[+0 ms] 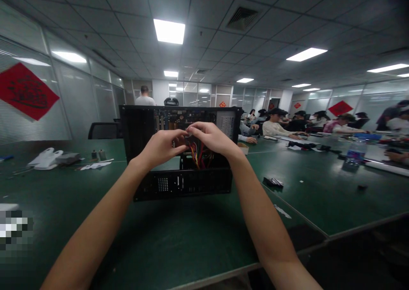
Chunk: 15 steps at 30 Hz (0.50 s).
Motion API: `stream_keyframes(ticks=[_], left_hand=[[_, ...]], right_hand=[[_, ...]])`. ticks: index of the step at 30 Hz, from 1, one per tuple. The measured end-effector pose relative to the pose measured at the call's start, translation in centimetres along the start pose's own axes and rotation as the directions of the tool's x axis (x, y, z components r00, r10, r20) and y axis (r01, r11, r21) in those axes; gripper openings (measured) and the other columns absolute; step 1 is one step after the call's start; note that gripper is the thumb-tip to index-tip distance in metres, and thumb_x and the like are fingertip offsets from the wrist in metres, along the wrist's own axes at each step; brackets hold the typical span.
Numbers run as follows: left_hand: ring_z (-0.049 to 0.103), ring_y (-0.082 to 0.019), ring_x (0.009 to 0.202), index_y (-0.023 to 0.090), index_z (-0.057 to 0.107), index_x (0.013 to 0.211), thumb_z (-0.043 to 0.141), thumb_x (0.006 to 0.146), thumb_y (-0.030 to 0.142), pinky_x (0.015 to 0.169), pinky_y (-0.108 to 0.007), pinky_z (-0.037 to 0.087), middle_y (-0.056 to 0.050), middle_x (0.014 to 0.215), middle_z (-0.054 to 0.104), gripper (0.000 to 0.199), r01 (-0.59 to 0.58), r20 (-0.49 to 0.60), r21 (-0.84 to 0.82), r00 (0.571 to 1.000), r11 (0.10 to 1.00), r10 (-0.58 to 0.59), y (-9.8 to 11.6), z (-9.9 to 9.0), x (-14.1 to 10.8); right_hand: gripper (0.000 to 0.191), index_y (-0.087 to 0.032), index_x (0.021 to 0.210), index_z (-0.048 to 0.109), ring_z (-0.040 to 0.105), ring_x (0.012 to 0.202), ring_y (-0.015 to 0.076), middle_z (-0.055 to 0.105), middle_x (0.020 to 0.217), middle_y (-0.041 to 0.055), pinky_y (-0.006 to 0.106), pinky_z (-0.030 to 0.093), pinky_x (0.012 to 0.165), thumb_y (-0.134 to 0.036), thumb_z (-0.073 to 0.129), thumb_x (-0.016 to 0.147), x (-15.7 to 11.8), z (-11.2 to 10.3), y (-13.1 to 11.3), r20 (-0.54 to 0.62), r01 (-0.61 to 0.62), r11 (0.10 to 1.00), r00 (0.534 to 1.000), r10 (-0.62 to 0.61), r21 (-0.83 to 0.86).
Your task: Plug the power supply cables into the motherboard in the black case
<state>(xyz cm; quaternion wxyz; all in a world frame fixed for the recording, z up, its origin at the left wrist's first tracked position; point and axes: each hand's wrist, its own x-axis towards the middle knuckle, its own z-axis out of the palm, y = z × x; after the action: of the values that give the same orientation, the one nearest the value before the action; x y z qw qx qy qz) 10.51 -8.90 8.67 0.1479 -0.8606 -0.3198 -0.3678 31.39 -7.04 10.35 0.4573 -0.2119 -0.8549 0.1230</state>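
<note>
A black computer case stands on the green table with its open side facing me. Inside it I see a motherboard at the top and a bundle of coloured power cables in the middle. My left hand reaches into the opening, thumb and fingers bent round something small and dark I cannot make out. Beside it, my right hand is closed over the upper end of the cables, its fingertips almost touching the left ones. A pale labelled box, like a power supply, sits at the case's upper right.
On the left of the green table lie a white plastic bag and a grey box. To the right are a small dark part and a water bottle. Several people sit along the table farther back.
</note>
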Motion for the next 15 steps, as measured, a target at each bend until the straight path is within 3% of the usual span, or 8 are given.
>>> stream_keyframes(ticks=[3,9,15], left_hand=[[0.067,-0.017,0.076,0.021,0.070,0.102,0.070,0.082,0.035,0.069,-0.027,0.049,-0.002,0.087,0.074,0.025,-0.033,-0.005,0.115,0.999,0.993,0.034,0.5,-0.3,-0.1],[0.068,-0.020,0.082,0.024,0.072,0.100,0.067,0.084,0.041,0.073,-0.029,0.049,-0.002,0.089,0.074,0.024,0.036,0.043,0.278,0.998,0.960,-0.050,0.5,-0.2,-0.2],[0.068,-0.023,0.079,0.021,0.072,0.094,0.072,0.078,0.052,0.070,-0.029,0.048,-0.004,0.083,0.073,0.035,0.053,0.071,0.379,0.994,0.924,-0.086,0.1,-0.1,-0.4]], right_hand=[[0.032,-0.015,0.093,0.067,0.061,0.092,0.0179,0.069,0.095,0.0054,0.029,0.045,0.083,-0.035,0.043,0.098,-0.2,0.3,-0.2,0.039,0.004,0.996,0.999,-0.001,-0.093],[0.042,-0.017,0.082,0.062,0.059,0.083,0.0173,0.065,0.082,0.0028,0.028,0.041,0.078,-0.041,0.033,0.102,-0.1,2.2,-0.3,-0.024,-0.068,0.979,0.998,0.065,-0.192],[0.039,-0.018,0.086,0.061,0.060,0.085,0.0168,0.067,0.088,0.0038,0.028,0.043,0.079,-0.042,0.036,0.101,0.3,3.5,0.0,0.014,-0.112,0.982,0.993,0.115,-0.150]])
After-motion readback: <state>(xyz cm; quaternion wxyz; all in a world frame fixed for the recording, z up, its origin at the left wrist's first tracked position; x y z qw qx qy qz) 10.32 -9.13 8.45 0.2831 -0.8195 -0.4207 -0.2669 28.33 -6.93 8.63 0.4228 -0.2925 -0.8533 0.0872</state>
